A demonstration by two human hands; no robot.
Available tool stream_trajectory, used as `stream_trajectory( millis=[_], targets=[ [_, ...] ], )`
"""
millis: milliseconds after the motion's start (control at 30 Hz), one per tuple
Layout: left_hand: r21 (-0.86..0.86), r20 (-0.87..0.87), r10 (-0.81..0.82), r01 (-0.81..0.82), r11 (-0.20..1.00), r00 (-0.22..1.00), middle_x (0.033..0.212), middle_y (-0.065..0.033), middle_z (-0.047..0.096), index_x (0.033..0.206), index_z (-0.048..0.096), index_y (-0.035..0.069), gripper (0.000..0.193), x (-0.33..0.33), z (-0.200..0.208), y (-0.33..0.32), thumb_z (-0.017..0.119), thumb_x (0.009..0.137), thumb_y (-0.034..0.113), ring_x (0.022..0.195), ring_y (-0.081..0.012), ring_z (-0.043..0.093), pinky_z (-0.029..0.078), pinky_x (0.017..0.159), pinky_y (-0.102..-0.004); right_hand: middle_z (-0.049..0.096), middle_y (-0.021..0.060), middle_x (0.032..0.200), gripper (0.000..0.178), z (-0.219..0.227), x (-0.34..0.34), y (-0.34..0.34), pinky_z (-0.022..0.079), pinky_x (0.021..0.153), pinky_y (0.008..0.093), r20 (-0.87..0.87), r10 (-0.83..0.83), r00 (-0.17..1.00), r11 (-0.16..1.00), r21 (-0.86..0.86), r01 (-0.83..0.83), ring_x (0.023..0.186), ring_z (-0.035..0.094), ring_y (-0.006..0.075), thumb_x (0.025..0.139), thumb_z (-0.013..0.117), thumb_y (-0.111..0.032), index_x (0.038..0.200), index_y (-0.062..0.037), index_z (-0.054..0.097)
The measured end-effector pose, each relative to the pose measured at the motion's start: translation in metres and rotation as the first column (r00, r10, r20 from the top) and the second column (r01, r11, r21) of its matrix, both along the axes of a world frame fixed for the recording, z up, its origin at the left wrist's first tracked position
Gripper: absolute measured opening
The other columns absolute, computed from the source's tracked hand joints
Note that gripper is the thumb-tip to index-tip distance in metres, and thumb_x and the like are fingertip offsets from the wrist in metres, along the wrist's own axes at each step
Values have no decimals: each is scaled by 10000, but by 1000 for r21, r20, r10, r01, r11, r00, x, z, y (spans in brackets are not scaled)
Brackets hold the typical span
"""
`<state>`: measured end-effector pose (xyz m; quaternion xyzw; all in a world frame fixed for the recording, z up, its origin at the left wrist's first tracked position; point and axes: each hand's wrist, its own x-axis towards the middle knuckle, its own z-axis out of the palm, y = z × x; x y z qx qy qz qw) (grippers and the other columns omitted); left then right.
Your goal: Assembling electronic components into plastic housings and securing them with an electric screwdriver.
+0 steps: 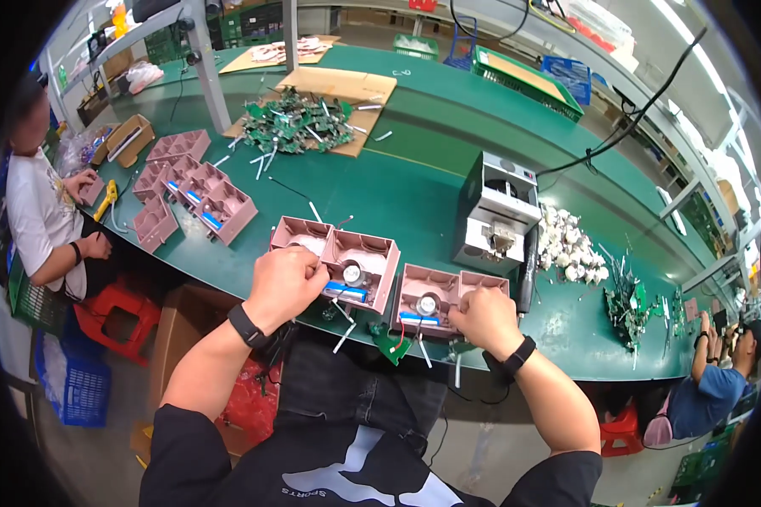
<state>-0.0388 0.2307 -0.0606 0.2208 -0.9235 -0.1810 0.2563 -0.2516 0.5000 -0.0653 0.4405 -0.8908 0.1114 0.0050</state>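
Observation:
Two pink plastic housings stand side by side at the table's near edge, open side up. My left hand (286,289) is closed over the near wall of the left housing (379,250), its fingertips partly hidden. In that housing sit a round metal part (353,274) and a blue cylindrical battery (345,291). My right hand (487,319) is curled over the near wall of the right housing (407,283), fingertips hidden inside. This one also holds a round metal part (428,304) and a blue battery (420,319). A green circuit board (390,345) with wires hangs at the edge below.
A grey metal machine (500,211) stands right of the housings, beside white parts (569,245). Green boards with wires (292,122) are heaped farther back. More pink housings (203,194) lie at left, near a seated co-worker (44,211). Another co-worker (712,380) sits far right.

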Motion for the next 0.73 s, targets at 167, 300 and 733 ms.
stream_trajectory(
  millis=[167, 300, 733],
  targets=[
    [-39, -80, 16, -19, 999, 997, 690, -132, 666, 715, 694, 16, 182, 35, 33, -23, 729, 819, 160, 633, -314, 677, 521, 599, -418, 694, 173, 655, 266, 33, 23, -27, 587, 681, 487, 58, 80, 995, 997, -2, -80, 684, 719, 373, 791, 735, -306, 694, -60, 765],
    [-61, -157, 47, -58, 996, 986, 694, -145, 666, 731, 699, 5, 179, 64, 62, -47, 734, 824, 154, 618, -303, 676, 518, 592, -400, 693, 179, 657, 268, 55, 26, -61, 586, 686, 487, 56, 128, 990, 991, -50, -125, 683, 717, 378, 785, 736, -305, 699, -52, 761],
    [101, -102, 298, -288, 952, 949, 720, -156, 695, 826, 765, 4, 102, 99, 118, -111, 726, 859, 92, 638, -225, 709, 537, 603, -392, 721, 223, 712, 302, 112, -105, -233, 610, 740, 471, 184, 18, 983, 995, -100, 0, 704, 738, 389, 820, 718, -328, 761, -41, 793]
  ],
)
